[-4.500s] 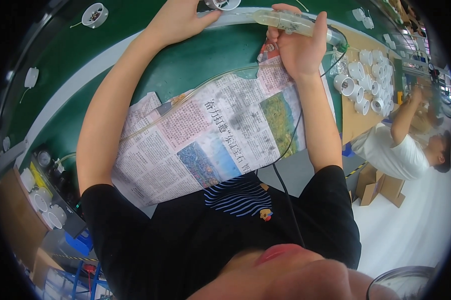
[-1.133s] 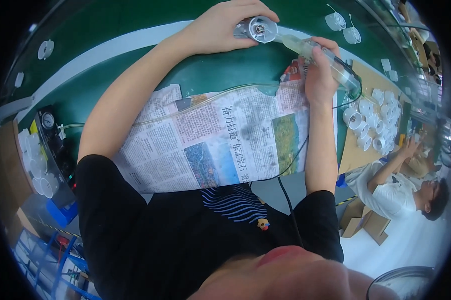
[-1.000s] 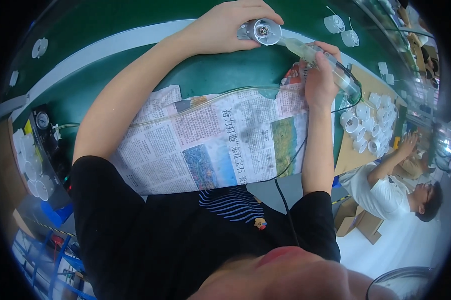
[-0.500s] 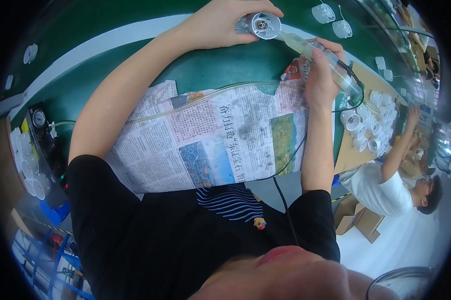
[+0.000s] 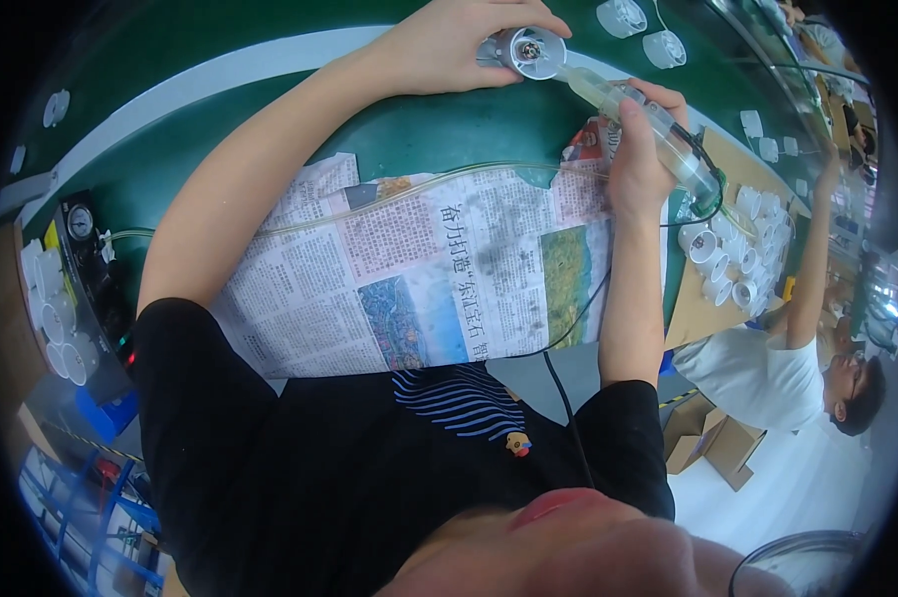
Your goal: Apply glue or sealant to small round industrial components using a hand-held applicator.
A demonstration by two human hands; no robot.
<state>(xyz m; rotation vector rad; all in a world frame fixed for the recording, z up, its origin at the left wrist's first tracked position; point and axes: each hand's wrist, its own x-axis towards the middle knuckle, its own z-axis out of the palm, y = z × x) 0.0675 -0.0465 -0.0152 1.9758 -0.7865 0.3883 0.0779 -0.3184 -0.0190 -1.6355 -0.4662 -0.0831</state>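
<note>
At the far edge of the newspaper-covered work spot, my left hand (image 5: 459,45) grips a white round plastic housing (image 5: 560,58) between fingers and thumb. Its open face is turned to me and shows a small metallic core. My right hand (image 5: 643,159) is wrapped round a clear dispensing syringe (image 5: 598,94), tilted so its pale tip meets or nearly meets the housing's rim; exact contact is hard to tell. A black cable and a clear hose (image 5: 742,221) join the syringe's rear end.
Newspaper (image 5: 409,249) covers the near table. Many white housings (image 5: 722,254) crowd a cardboard sheet (image 5: 688,303) at right; others (image 5: 665,50) lie on the green surface beyond the pale strip. A black box with a gauge (image 5: 80,221) stands left. A co-worker in white (image 5: 757,383) reaches out at right.
The loose housings on the far green surface have shifted left. My hands, housing and syringe are almost unmoved, a touch to the right. The co-worker's arm stretches farther out.
</note>
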